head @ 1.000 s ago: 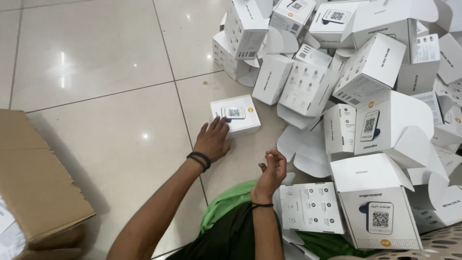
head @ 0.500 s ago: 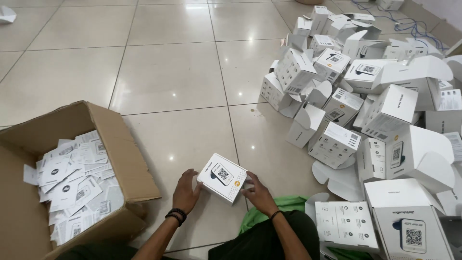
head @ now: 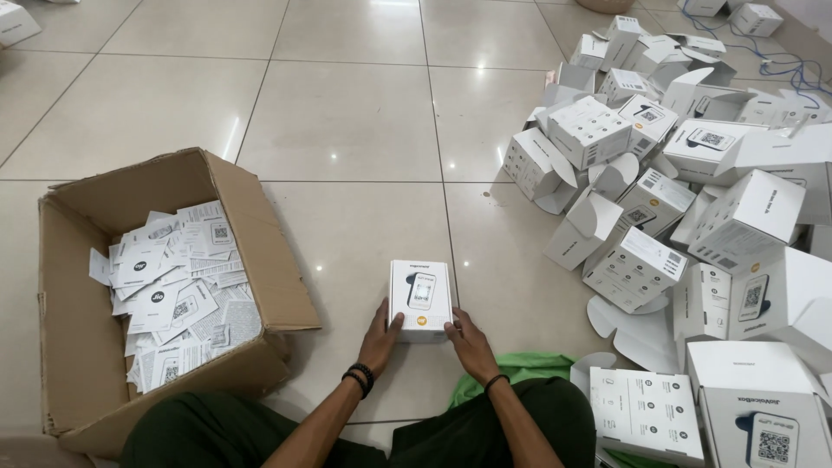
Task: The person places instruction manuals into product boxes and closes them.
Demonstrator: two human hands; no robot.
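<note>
A small white box sits on the tiled floor just in front of the person's knees, between the two hands. It is a flat rectangular carton of smooth card. Its long axis runs straight away from the person, the far short end toward the open floor and the near short end at the fingertips. The broad top face looks up, printed with a picture of a device and a small orange dot near the near edge.

The left hand is cupped against the near left corner of the box, thumb on the top face, fingers curved along the side. A dark beaded band circles that wrist. The right hand meets the near right corner the same way, fingers loosely bent and touching the edge; a thin dark band is on its wrist. Neither hand closes round the box; they grip it from both sides.

To the left stands an open cardboard crate of brown corrugated board, flaps bent outward, part-filled with loose white leaflets lying flat and overlapping. To the right, well apart from the held box, is a heap of white cartons, many tipped at odd angles with their tuck flaps hanging open. The floor is glossy pale tile with dark grout lines. A green cloth lies under the person's legs.
</note>
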